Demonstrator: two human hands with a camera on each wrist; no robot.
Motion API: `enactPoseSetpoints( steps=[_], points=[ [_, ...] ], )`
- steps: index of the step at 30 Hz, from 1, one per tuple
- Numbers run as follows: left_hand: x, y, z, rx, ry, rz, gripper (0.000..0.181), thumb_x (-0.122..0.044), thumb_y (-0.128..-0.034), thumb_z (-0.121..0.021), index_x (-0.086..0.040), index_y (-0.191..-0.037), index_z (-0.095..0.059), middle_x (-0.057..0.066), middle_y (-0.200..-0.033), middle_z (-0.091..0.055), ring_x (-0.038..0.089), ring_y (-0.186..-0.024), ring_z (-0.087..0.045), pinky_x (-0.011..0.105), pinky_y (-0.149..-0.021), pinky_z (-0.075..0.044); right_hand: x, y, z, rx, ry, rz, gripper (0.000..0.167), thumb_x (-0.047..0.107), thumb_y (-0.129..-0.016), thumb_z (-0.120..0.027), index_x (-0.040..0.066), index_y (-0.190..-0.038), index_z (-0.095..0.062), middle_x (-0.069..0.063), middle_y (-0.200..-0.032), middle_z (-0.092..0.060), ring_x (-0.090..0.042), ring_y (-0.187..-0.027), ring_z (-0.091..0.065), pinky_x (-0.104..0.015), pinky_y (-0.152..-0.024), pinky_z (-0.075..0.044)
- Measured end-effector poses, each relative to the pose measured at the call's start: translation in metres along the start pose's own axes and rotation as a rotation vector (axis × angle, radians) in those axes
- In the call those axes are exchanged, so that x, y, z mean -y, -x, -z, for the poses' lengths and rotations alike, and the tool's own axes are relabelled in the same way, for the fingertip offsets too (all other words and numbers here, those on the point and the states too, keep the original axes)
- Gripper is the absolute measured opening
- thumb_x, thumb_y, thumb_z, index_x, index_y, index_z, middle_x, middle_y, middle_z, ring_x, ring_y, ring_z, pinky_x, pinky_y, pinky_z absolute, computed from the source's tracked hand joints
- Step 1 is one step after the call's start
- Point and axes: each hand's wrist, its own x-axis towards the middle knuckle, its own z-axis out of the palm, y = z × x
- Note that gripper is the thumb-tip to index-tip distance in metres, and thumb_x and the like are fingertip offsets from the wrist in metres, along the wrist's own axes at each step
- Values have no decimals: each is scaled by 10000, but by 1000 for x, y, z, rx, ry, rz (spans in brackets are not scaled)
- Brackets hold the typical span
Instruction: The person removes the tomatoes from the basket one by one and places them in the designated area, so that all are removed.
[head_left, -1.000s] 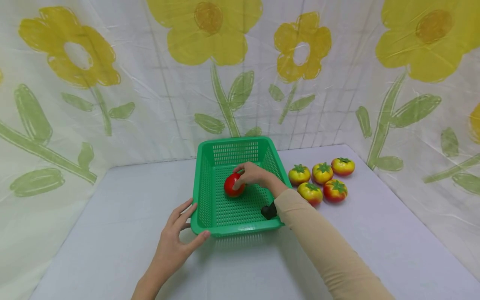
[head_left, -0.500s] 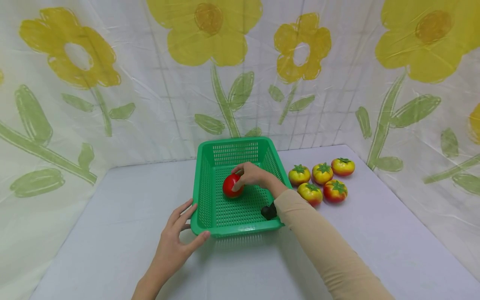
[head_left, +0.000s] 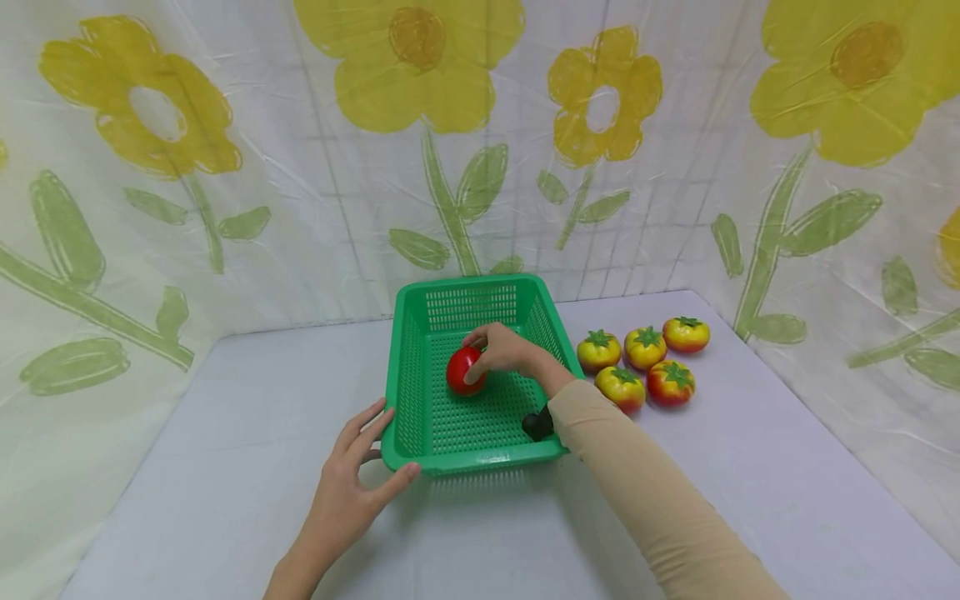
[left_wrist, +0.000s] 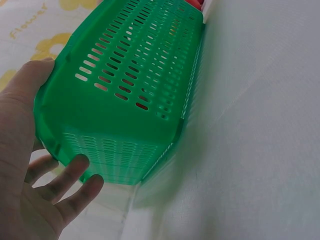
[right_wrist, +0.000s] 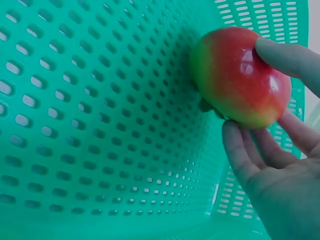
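In the head view my right hand [head_left: 501, 350] reaches into a green plastic basket [head_left: 487, 457] and holds a glossy red tomato [head_left: 465, 372] near the basket floor. The right wrist view shows the thumb on one side of the tomato [right_wrist: 245, 75] and the fingers curled on the other. Its yellow-green end and a bit of green leaf face the basket floor; whether it touches there, I cannot tell. My left hand [head_left: 351, 492] is spread around the basket's near left corner. In the left wrist view its thumb touches the rim, while the other fingers extend loosely along the outside.
Several yellow-red tomatoes [head_left: 645, 346] with green star-shaped leaves lie on the white table [head_left: 247, 433], right of the basket. A black object [head_left: 537, 423] shows under the right wrist. Behind the table hangs a flower-patterned curtain [head_left: 330, 225].
The right hand and the tomato have shifted very slightly left inside the basket. The left hand, the basket and the other tomatoes look unmoved.
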Motion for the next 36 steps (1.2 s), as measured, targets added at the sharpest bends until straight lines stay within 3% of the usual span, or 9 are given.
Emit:
enactPoseSetpoints(
  steps=[6, 14, 23, 28, 36],
  points=[
    [0, 0, 0, 0, 1, 2, 716, -181, -818, -831, -72, -1441, -496, -1, -1514, -378, 151, -1013, -630, 394, -819, -569, 1, -3, -1, -25, -2, 22, 562, 37, -753, -821, 47, -1273, -610, -125, -1290, -557, -271, -1111, -546, -368, -863, -543],
    [4, 1, 0, 5, 2, -31, 723, -169, -822, -828, -44, -1445, -481, 35, -1517, -371, 140, -1102, -576, 240, -831, -548, 9, -1, -2, -64, -69, 69, 560, 49, -767, -808, 49, -1285, -595, -130, -1273, -551, -298, -1110, -536, -498, -899, -532],
    [7, 2, 0, 9, 14, -32, 717, -161, -825, -825, -30, -1439, -479, 47, -1521, -361, 133, -1102, -570, 252, -827, -552, 20, 9, 15, -125, -160, 107, 560, 65, -780, -819, 83, -1293, -594, -93, -1227, -552, -304, -1094, -532, -486, -855, -555],
    [5, 1, 1, 10, 21, -28, 720, -158, -824, -826, -43, -1443, -478, 47, -1524, -357, 145, -1089, -577, 261, -825, -555, 34, 26, 27, -146, -173, 175, 564, 101, -785, -831, 122, -1299, -598, -57, -1231, -551, -297, -1100, -532, -413, -775, -581],
    [4, 0, 0, 20, 31, -37, 722, -156, -827, -823, -43, -1447, -471, 74, -1523, -352, 164, -1066, -586, 263, -822, -554, 44, 69, 56, -133, -174, 271, 631, 143, -803, -833, 128, -1364, -545, -38, -1284, -554, -260, -1109, -572, -426, -819, -574]
  ],
)
